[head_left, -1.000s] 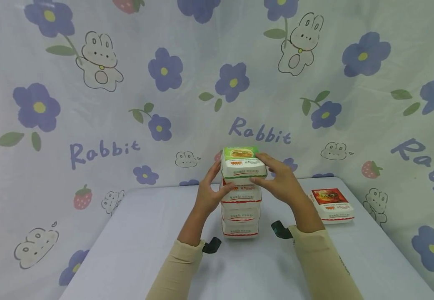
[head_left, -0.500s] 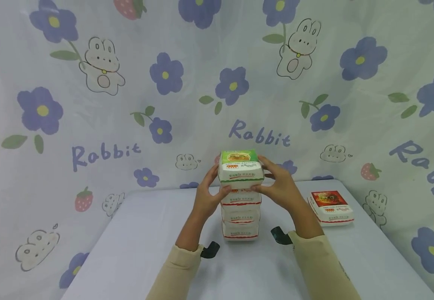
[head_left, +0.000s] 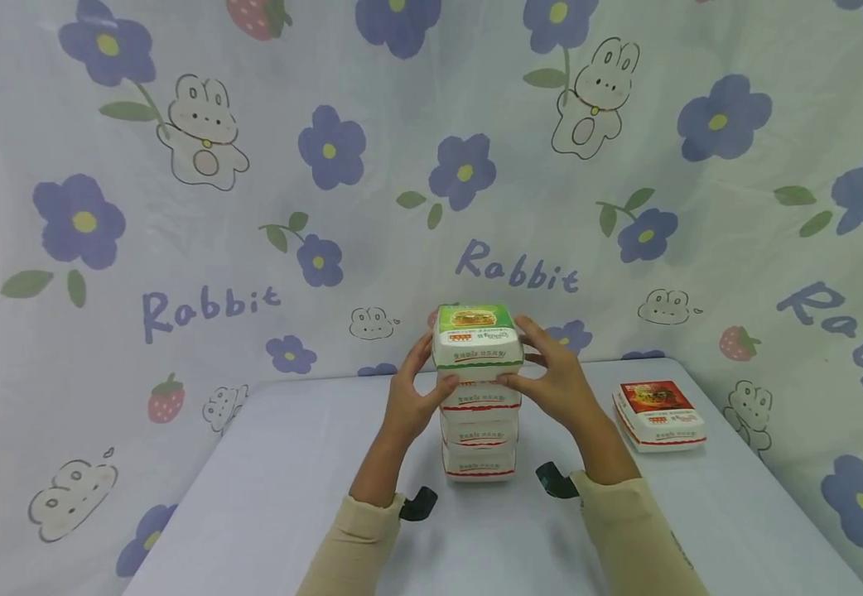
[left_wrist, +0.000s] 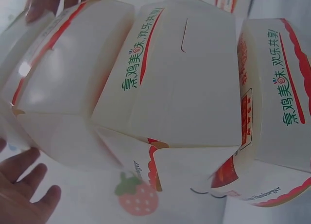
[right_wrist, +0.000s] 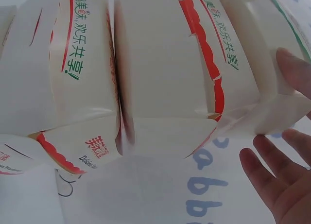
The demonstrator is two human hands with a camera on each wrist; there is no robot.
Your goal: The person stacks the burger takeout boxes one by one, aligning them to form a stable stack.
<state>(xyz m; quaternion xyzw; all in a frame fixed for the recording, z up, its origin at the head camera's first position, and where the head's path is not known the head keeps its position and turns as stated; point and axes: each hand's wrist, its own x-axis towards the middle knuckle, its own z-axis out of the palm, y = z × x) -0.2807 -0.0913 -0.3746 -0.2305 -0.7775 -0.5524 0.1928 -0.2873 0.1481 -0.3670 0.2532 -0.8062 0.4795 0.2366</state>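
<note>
The left hand (head_left: 411, 396) and right hand (head_left: 561, 381), half-curled, hold the green-topped box (head_left: 478, 346) atop the red-trimmed stack (head_left: 479, 434). Light, even pressure from both sides should best keep it square. Right of the stack sits a red-topped box (head_left: 659, 415).

Box stack (head_left: 480, 432), lone box (head_left: 658, 416) on table (head_left: 305, 480)

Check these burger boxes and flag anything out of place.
Nothing looks spilled or toppled. Only the red-topped burger box seems mildly odd: it sits alone on the table, apart from the burger-box stack, to its right.
</note>
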